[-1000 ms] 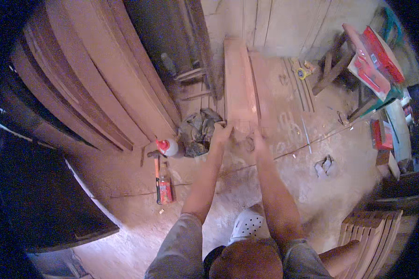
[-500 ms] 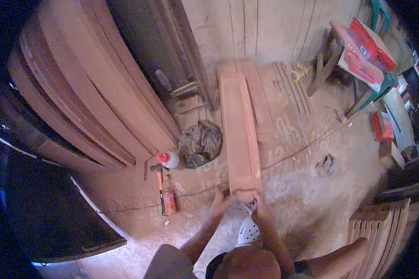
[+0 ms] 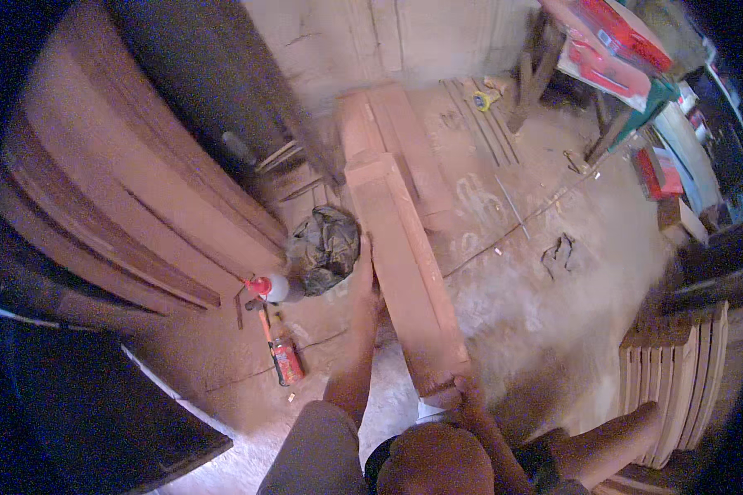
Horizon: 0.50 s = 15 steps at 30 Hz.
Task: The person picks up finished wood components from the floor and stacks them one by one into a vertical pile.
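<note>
A long reddish wooden plank (image 3: 411, 276) with a ridge along its right side slants from my knees toward the far wall. Against its left long edge, about halfway along, my left hand (image 3: 367, 262) is closed, its fingers partly hidden beside the wood. At the near end, by the right corner, my right hand (image 3: 464, 393) grips the plank. The plank's far end overlaps other flat boards (image 3: 388, 124) lying on the floor. Part of a white shoe (image 3: 434, 410) shows under the near end.
A crumpled black plastic bag (image 3: 326, 249), a red-capped white bottle (image 3: 271, 288), a hammer (image 3: 266, 326) and a red-labelled bottle (image 3: 286, 360) sit to the left. Tall boards (image 3: 153, 157) lean behind them. Stacked slats (image 3: 673, 388) stand at right; a tape measure (image 3: 482, 101) lies farther off.
The plank has come nearer to me and swung aslant, its far end uncovering boards behind. My left hand has moved from the near end forward along the left edge; my right stays at the near end.
</note>
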Tool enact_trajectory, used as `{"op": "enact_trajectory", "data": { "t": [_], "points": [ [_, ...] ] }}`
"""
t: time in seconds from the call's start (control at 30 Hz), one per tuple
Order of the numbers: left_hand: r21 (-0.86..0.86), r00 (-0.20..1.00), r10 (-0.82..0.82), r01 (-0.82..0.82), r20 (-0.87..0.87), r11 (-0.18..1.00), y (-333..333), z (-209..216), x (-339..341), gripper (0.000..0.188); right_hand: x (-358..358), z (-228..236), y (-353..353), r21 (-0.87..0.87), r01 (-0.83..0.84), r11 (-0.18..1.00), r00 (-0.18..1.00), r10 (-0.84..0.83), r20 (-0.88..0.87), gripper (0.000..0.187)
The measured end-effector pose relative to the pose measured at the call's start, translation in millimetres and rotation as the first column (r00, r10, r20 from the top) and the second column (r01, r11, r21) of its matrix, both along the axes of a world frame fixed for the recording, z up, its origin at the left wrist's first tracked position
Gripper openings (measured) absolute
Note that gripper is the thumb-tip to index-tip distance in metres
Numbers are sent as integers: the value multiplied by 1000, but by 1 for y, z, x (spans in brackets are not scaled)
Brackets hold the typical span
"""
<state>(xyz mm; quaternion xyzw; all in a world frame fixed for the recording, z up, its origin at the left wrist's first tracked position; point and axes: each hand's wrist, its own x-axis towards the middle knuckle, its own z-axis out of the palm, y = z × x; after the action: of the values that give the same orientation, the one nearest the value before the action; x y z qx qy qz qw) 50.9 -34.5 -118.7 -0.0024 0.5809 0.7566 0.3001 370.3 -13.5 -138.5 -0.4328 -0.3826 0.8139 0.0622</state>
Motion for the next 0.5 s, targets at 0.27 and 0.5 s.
{"op": "enact_trajectory", "data": {
  "t": [0.27, 0.5],
  "points": [
    [69, 981, -152, 161, -123, 985, 20, -2, 70, 74, 66, 64, 37, 200, 23, 980, 878, -115, 465, 70],
    [177, 828, -271, 399, -492, 899, 35, 51, 114, 73, 147, 131, 65, 282, 121, 952, 972, -171, 160, 84]
  ]
}}
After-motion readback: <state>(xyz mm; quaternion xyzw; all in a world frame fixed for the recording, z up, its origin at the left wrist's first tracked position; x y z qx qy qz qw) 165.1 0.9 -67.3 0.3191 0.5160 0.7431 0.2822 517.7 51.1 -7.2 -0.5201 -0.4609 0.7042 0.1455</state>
